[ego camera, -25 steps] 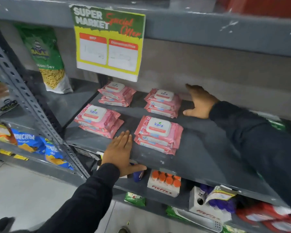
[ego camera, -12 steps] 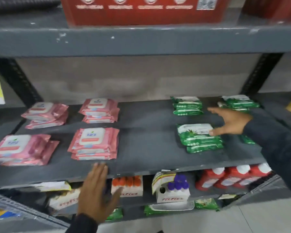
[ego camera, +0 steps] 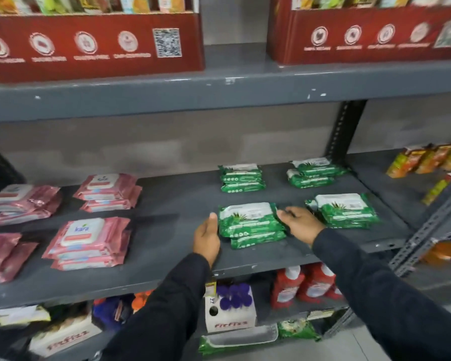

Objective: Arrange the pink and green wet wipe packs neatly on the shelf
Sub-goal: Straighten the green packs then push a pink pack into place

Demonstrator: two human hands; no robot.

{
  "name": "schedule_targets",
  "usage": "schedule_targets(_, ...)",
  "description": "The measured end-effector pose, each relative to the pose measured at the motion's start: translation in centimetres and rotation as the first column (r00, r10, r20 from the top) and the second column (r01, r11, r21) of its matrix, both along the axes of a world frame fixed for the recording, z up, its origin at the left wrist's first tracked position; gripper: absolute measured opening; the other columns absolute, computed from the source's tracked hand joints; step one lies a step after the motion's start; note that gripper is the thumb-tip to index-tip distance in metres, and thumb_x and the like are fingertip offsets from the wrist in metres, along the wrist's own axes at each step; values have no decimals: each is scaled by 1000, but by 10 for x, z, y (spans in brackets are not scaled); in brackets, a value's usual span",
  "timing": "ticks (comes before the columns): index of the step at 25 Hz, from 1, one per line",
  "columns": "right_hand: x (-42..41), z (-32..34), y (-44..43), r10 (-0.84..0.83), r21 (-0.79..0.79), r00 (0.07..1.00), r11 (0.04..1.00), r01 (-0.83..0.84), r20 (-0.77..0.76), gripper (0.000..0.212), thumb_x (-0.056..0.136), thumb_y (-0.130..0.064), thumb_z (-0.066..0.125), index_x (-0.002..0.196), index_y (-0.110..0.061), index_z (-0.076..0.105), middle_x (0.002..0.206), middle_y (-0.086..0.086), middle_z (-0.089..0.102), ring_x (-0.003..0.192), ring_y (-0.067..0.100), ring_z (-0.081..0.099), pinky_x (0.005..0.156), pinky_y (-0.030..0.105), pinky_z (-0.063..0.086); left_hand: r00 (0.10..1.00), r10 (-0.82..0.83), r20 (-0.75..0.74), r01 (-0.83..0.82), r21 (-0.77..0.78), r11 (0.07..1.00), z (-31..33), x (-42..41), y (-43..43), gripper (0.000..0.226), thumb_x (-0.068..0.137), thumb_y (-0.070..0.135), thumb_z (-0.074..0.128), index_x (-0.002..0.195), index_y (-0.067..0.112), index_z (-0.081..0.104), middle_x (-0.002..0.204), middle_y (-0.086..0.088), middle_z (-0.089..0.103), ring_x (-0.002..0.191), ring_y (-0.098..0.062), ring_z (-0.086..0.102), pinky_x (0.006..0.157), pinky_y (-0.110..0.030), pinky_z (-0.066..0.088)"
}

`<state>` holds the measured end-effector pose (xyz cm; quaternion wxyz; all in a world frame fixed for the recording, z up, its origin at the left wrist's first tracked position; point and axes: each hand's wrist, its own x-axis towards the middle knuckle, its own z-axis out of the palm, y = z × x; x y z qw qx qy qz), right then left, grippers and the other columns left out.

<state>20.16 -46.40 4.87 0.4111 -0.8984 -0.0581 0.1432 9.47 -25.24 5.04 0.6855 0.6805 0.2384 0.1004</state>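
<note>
On the grey shelf (ego camera: 175, 204), pink wet wipe packs lie in four low stacks at the left: back (ego camera: 107, 191), front (ego camera: 89, 241), far-left back (ego camera: 21, 201) and far-left front (ego camera: 3, 254). Green packs form four stacks at the right: back left (ego camera: 241, 177), back right (ego camera: 315, 170), front right (ego camera: 345, 209) and front left (ego camera: 248, 222). My left hand (ego camera: 207, 238) stands flat against the left side of the front-left green stack. My right hand (ego camera: 301, 224) touches its right edge with bent fingers. Neither hand lifts a pack.
Two red display cartons (ego camera: 94, 43) (ego camera: 370, 35) stand on the shelf above. A black perforated upright (ego camera: 345, 128) borders the shelf at the right, with orange snack packs (ego camera: 427, 160) beyond it. Below are red bottles (ego camera: 305, 285) and a white box of purple-capped tubes (ego camera: 229, 308).
The view swung right from the pink stacks to the green ones. My left hand left the shelf's front edge and my right hand came forward; both now flank the front-left green stack.
</note>
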Motion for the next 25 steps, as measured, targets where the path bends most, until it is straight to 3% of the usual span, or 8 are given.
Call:
schedule_targets(2,-2,8,2,106,-73,979,993,-95,171,77,89,-53,54,149,-13,28,156,8,29,141,23,29,112,34,25,1000,-15,20,13,75,997,-11,2,-1,39,101,33,42,121,5,59,121,-3,59,111,-18,54,89,-21,35)
schedule_targets(4,-2,23,13,350,-265,877,926,-269,331,98,76,-66,61,151,-19,20,159,3,21,145,22,20,115,37,21,996,-87,-22,89,350,932,-23,0,7,39,102,32,38,125,8,58,128,-12,60,121,-28,53,97,-24,34)
schedule_targets(6,0,34,31,588,-502,747,768,-397,310,117,62,-77,62,152,-21,13,161,1,14,147,22,13,118,42,18,993,-33,-116,100,639,762,-32,0,29,39,102,30,36,130,8,54,133,-17,57,122,-36,51,98,-30,35)
schedule_targets(8,4,37,50,700,-630,687,625,-461,193,125,57,-78,65,152,-22,6,162,1,11,147,24,11,117,46,15,984,35,-172,115,782,613,-34,-1,49,40,102,28,34,125,3,55,132,-23,55,124,-39,47,101,-40,36)
schedule_targets(12,19,29,54,727,-620,674,590,-517,130,117,61,-62,77,152,-25,12,156,2,25,140,25,27,113,41,25,959,26,-282,260,913,315,-39,3,51,36,96,24,39,113,-2,57,131,-21,52,124,-37,43,100,-45,40)
schedule_targets(16,25,13,42,773,-649,609,558,-516,180,108,67,-65,69,151,-28,11,154,1,27,137,25,31,113,40,24,965,23,-260,245,933,261,-41,5,54,31,94,21,42,107,-2,59,124,-22,55,117,-37,47,94,-43,43)
schedule_targets(22,17,5,41,819,-821,552,421,-387,160,119,58,-96,27,150,-28,-4,160,0,17,146,25,16,117,57,1,965,-1,-263,253,927,277,-43,6,56,32,95,20,43,109,-3,59,128,-23,54,121,-38,47,102,-44,40)
schedule_targets(25,17,17,30,780,-763,591,507,-401,207,113,63,-96,18,151,-28,-6,162,-5,0,148,20,4,116,56,-5,969,-21,-245,240,924,298,-42,4,56,32,95,18,44,112,-4,58,133,-24,51,126,-39,44,107,-46,37)
